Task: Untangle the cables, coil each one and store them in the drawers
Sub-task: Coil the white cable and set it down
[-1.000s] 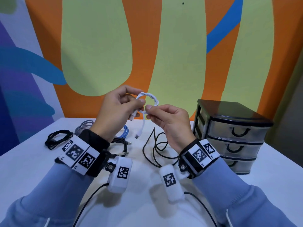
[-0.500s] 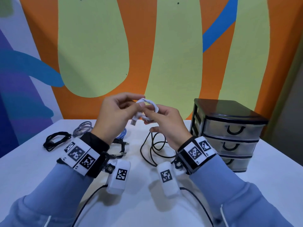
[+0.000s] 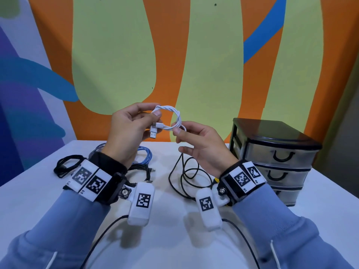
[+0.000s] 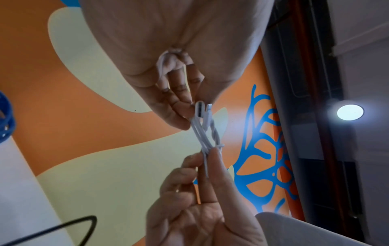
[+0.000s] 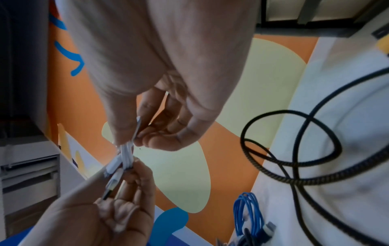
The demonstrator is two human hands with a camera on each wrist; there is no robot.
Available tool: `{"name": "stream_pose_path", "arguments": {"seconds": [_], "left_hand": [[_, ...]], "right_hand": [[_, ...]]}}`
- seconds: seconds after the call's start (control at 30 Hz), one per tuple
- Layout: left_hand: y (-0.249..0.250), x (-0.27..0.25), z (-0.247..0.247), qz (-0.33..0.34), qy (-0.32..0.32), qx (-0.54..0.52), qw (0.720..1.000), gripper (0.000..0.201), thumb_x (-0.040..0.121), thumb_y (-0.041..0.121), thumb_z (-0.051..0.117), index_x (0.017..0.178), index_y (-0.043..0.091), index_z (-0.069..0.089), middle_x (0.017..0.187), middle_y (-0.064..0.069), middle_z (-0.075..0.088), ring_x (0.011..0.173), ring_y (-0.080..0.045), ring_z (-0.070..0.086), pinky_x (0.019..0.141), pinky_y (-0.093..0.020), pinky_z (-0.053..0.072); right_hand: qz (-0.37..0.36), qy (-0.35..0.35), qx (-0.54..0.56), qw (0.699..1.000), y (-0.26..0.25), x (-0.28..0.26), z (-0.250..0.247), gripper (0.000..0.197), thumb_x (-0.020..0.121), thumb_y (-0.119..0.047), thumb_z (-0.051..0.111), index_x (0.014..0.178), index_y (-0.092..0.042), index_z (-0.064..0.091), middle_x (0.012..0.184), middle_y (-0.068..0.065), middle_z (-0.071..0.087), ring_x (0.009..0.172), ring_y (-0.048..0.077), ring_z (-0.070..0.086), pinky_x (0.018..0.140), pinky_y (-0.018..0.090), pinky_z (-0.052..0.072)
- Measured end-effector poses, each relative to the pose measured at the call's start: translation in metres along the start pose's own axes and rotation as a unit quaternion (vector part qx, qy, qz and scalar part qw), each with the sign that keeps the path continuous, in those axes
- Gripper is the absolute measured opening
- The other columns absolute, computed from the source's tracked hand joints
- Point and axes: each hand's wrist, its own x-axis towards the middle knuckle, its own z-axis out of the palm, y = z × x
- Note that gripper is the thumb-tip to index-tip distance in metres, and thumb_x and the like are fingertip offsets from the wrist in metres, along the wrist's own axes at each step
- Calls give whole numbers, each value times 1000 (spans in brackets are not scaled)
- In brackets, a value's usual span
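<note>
A short white cable (image 3: 175,117) is wound into a small twisted coil and held up above the table between both hands. My left hand (image 3: 134,123) pinches the coil's left side between thumb and forefinger; its two plugs (image 3: 154,132) stick out below. My right hand (image 3: 191,136) pinches the coil's lower right. Both wrist views show the coil (image 4: 207,133) (image 5: 126,154) edge-on between the two sets of fingertips. The black three-drawer unit (image 3: 272,152) stands at the right with every drawer shut.
On the white table (image 3: 174,230) lie a loose black cable (image 3: 186,171) in the middle, a coiled blue cable (image 3: 144,154), a coiled black cable (image 3: 67,166) at the left and another black one (image 3: 143,171). A painted wall stands behind.
The dangling end of the white cable has been wound into the coil. Both hands rose slightly and moved a little apart, so the coil now shows as an open ring with both plugs at its left.
</note>
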Motion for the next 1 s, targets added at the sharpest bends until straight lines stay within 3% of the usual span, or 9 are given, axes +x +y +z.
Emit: {"name": "stream_pose_path", "arguments": {"seconds": [0.13,0.23,0.37,0.4,0.47,0.57,0.77,0.87,1.0], "left_hand": [[-1,0,1,8,12,-4,1000,17,95,11,77,111,10,79,83,-13,74,75,-22,66,82,-47,58],[-2,2,-2,10,22,2,1000,16,94,12,78,110,12,80,83,-12,75,77,-24,65,76,-46,51],[-2,2,-3,35,28,14,999,16,95,12,77,111,11,79,78,-8,74,77,-21,66,72,-40,50],[-2,4,-4,45,41,17,998,16,96,13,77,112,12,79,77,-5,74,77,-20,66,72,-39,51],[-2,10,-11,64,71,26,995,16,96,15,77,112,13,78,76,-2,74,78,-20,66,72,-40,52],[-5,14,-18,82,100,44,991,15,96,16,77,111,15,78,76,-1,75,78,-19,68,72,-39,52],[-6,10,-11,106,67,68,990,14,97,17,76,111,14,77,80,-10,75,77,-15,69,67,-25,50],[-5,7,-7,110,34,70,991,14,97,15,76,111,15,77,80,-11,75,77,-18,71,70,-30,54],[-4,3,-3,119,5,79,990,14,97,11,75,111,12,77,78,-10,76,81,-38,73,71,-44,61]], "right_hand": [[-17,16,-109,994,0,1,1,19,97,-24,74,100,-6,78,86,3,68,78,16,62,66,31,53],[-47,14,-246,968,0,3,0,24,97,-30,75,84,-10,73,76,5,68,70,18,63,63,36,54],[-97,79,-388,913,8,4,-8,18,80,-11,75,73,-12,59,74,11,69,74,30,65,74,45,58],[-104,100,-385,912,8,5,-11,17,79,-6,75,72,-11,60,75,10,71,75,30,67,75,48,59],[-97,91,-282,950,6,4,-13,12,82,3,76,81,-6,68,84,15,75,78,31,72,75,49,62],[-52,25,-119,991,1,-1,-7,22,86,7,77,107,2,74,96,22,77,84,27,75,77,36,62],[54,22,34,998,-4,-3,8,42,100,-41,64,106,0,73,101,18,76,87,27,72,80,36,62],[73,42,87,993,1,-2,9,25,102,-27,66,100,-3,70,95,17,74,78,24,71,73,30,61],[93,2,57,994,4,-3,7,27,98,-19,71,122,-6,72,83,5,64,71,18,62,68,25,56]]}}
